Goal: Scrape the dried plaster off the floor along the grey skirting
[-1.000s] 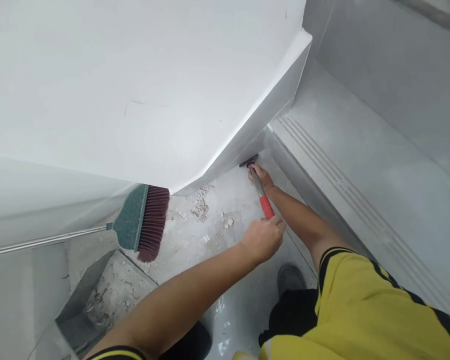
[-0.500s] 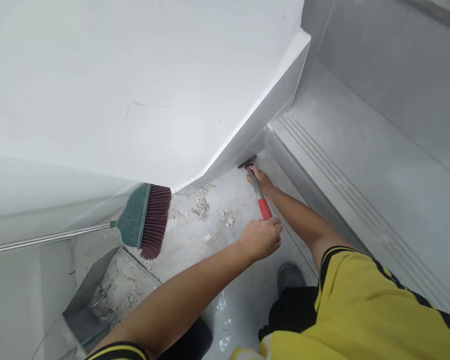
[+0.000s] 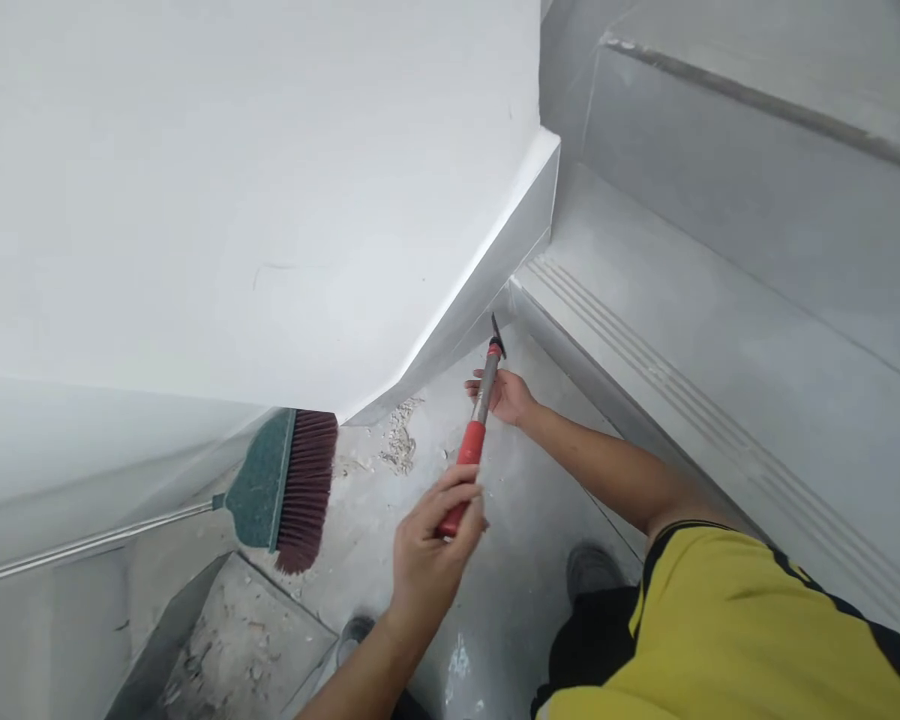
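A long-handled scraper (image 3: 483,398) with a red grip, a grey shaft and a thin dark blade slants up toward the corner where the skirting meets the step. My left hand (image 3: 433,540) is wrapped around its red grip at the lower end. Near the blade, my right hand (image 3: 511,398) is under the shaft, palm turned up and fingers stretched out past it, not closed around it. Whether the palm touches the shaft I cannot tell. The blade is seen nearly edge-on, by the grey skirting (image 3: 457,340). Crumbled debris (image 3: 399,440) lies on the floor to the left.
A broom (image 3: 259,490) with a green head and maroon bristles leans in from the left. Below it, a grey dustpan (image 3: 172,630) has rubble in it. A tiled step (image 3: 690,330) with grooves rises on the right, and a white wall (image 3: 255,180) stands ahead. My shoes are on the floor.
The scraper has turned: its grip swung left toward me, and its blade now shows edge-on. My left hand moved left with the grip. My right hand loosened from the shaft, its fingers now extended.
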Demonstrator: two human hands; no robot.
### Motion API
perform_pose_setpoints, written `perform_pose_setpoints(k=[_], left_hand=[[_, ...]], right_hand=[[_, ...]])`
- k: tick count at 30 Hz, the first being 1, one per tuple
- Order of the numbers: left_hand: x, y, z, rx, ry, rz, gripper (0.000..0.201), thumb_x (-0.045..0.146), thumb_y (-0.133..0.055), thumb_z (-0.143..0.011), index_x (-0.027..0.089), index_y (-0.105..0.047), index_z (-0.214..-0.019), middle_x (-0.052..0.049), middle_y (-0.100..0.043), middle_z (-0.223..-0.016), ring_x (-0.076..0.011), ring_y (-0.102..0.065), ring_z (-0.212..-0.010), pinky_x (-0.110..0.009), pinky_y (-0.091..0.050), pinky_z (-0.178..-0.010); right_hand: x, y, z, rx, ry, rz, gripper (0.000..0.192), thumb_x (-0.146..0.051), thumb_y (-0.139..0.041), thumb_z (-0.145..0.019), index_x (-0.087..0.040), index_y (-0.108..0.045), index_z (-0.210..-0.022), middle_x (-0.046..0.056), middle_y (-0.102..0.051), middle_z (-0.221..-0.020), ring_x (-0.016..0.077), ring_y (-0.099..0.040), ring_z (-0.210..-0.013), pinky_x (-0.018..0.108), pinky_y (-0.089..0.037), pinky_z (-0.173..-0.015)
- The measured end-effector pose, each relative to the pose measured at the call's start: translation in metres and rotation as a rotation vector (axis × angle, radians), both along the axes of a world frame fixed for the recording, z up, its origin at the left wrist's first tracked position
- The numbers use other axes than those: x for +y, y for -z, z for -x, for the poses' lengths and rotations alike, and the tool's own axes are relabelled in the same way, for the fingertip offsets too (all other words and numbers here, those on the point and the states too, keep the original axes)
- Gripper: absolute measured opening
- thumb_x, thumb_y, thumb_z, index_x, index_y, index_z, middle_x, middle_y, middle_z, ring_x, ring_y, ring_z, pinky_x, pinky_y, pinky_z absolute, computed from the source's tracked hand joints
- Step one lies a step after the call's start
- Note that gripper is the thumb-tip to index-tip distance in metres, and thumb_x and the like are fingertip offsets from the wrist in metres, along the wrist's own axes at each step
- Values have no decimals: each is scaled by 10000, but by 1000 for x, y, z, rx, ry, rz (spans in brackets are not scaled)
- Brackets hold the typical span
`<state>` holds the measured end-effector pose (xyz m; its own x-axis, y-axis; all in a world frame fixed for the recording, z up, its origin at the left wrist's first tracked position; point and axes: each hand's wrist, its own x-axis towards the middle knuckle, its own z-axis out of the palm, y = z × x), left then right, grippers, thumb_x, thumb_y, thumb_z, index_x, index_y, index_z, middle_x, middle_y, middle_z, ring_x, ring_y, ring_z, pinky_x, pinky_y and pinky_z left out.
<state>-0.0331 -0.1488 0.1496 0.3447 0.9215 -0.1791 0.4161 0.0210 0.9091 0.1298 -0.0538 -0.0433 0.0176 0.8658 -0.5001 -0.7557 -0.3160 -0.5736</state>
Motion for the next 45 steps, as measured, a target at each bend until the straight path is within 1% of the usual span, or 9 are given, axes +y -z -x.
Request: perform_pose_setpoints(k=[4,6,8,11,15,20,23,33,45], left_hand=[[-2,9,14,-304,-461,451,261,281,-583,-800,216,-628,-1048,-67,-514,-1279,-91,-621,-658,-239,-549,-596],[-6,19,21,-355,-671,635,326,260,-577,-797,210,-585,-1119,-77,-562,-1203,-104,-634,-714,-211,-536,-591],[-9,28,27,-320,-758,808,317,260,-559,-804,169,-571,-1107,-86,-606,-1078,-92,-618,-678,-189,-513,-555],[-11,41,31,-181,-576,920,337,383,-574,-794,129,-575,-1015,-40,-590,-840,-44,-485,-515,-154,-400,-419],[-6,69,19,46,-225,805,465,521,-554,-768,189,-524,-1092,46,-449,-641,-41,-354,-460,-147,-294,-380],[-11,117,-20,190,-45,741,369,483,-426,-833,183,-437,-1047,56,-423,-629,-54,-355,-414,-175,-318,-366],[-19,133,-35,176,17,774,309,449,-421,-837,185,-414,-998,55,-440,-631,-48,-344,-388,-174,-315,-356],[-4,114,-13,276,69,624,331,496,-433,-824,181,-463,-920,36,-477,-615,-52,-366,-421,-173,-297,-417],[-17,120,-38,248,124,690,327,499,-425,-831,190,-421,-937,51,-481,-600,-49,-343,-366,-173,-281,-351]], right_hand=[[5,-18,-3,194,124,6,282,-372,-386,-779,-161,-536,-891,89,-658,-770,204,-621,-704,341,-497,-650],[7,-18,-3,124,148,49,227,-365,-403,-788,-176,-511,-853,69,-650,-736,189,-615,-668,320,-496,-609],[12,-13,-1,-36,97,96,170,-351,-460,-779,-184,-480,-800,49,-629,-685,173,-594,-601,305,-488,-556],[21,0,2,-389,40,166,165,-338,-514,-758,-188,-451,-730,22,-576,-617,147,-542,-507,279,-455,-488],[34,19,-9,-761,87,209,185,-362,-463,-762,-193,-448,-689,8,-531,-614,144,-520,-560,258,-409,-527],[38,35,-43,-1012,50,151,229,-332,-589,-614,-200,-438,-725,-25,-504,-652,146,-486,-633,256,-363,-589],[38,39,-57,-1058,-26,161,199,-250,-561,-582,-201,-415,-708,-31,-479,-638,141,-456,-613,252,-328,-562],[49,31,-50,-987,-57,205,214,-244,-519,-567,-204,-375,-720,-22,-439,-645,145,-436,-623,259,-311,-554],[43,28,-67,-939,-140,172,233,-175,-553,-544,-203,-381,-697,-18,-427,-621,148,-434,-629,257,-292,-524]])
